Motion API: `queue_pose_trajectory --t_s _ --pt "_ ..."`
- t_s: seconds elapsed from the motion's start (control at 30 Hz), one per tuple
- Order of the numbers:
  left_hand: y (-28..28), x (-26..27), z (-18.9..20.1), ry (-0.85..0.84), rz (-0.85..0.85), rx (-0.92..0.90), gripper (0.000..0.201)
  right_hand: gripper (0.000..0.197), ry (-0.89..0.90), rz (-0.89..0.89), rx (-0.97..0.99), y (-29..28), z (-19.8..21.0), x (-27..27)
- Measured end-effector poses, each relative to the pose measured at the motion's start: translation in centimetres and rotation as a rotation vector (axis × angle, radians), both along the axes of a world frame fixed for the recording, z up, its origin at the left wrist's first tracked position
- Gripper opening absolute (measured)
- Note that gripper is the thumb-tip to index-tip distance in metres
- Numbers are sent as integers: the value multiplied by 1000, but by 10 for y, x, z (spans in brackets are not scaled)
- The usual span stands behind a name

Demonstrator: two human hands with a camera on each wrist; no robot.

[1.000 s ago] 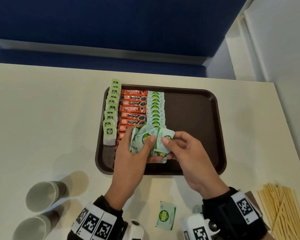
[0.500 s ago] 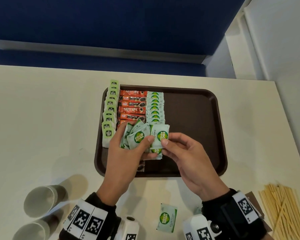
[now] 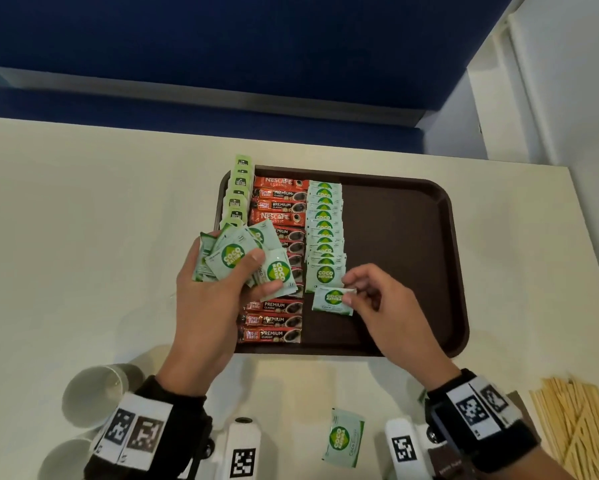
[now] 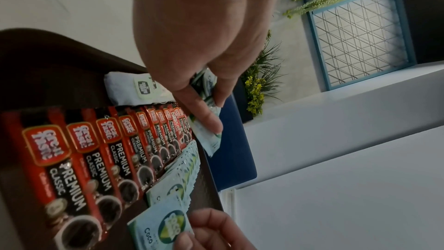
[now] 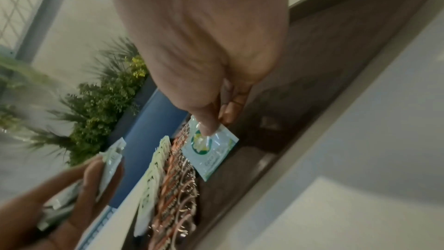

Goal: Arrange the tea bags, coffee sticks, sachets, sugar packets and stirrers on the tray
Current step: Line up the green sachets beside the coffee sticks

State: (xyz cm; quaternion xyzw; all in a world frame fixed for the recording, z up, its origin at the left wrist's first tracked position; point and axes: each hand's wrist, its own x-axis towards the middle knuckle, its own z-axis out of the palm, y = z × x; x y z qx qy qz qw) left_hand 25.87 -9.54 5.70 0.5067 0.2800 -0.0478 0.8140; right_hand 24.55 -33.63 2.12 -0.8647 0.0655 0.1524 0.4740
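Observation:
A dark brown tray (image 3: 405,237) holds three columns: pale green tea bags (image 3: 237,199), red coffee sticks (image 3: 279,202) and overlapping green sugar packets (image 3: 324,226). My left hand (image 3: 222,271) grips a fanned bunch of sugar packets (image 3: 235,258) above the coffee sticks. My right hand (image 3: 351,289) pinches one sugar packet (image 3: 332,299) by its right edge, just below the packet column's near end. In the right wrist view that packet (image 5: 209,147) hangs from thumb and fingers over the tray. The left wrist view shows the coffee sticks (image 4: 96,159) in a row.
One loose sugar packet (image 3: 343,438) lies on the cream table in front of the tray. A pile of wooden stirrers (image 3: 582,424) sits at the near right. Two paper cups (image 3: 90,396) lie at the near left. The tray's right half is bare.
My hands have parted: the right hand drew one packet out of the bunch and carried it right and down to the column's near end. The left hand shifted left with the bunch.

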Motion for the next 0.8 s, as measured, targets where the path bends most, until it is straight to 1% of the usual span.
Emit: queue_pose_trajectory --t_s 0.1,0.23,0.3,0.43,0.6,0.8 --pt "4 0 -1 5 -7 10 43 21 -71 0 -66 9 -7 2" --pt "6 -3 -4 19 -7 23 43 24 -215 -41 -123 16 -15 6" --pt "7 -5 -5 21 -10 23 42 27 -248 -39 -142 18 -19 7" --pt "7 -8 -7 35 -14 21 41 30 -267 -46 -146 18 -23 7" --pt "7 -8 -8 43 -20 27 44 35 -273 -62 -145 16 -25 7" --pt "6 -6 -12 58 -16 14 45 36 -269 -74 -133 17 -28 6"
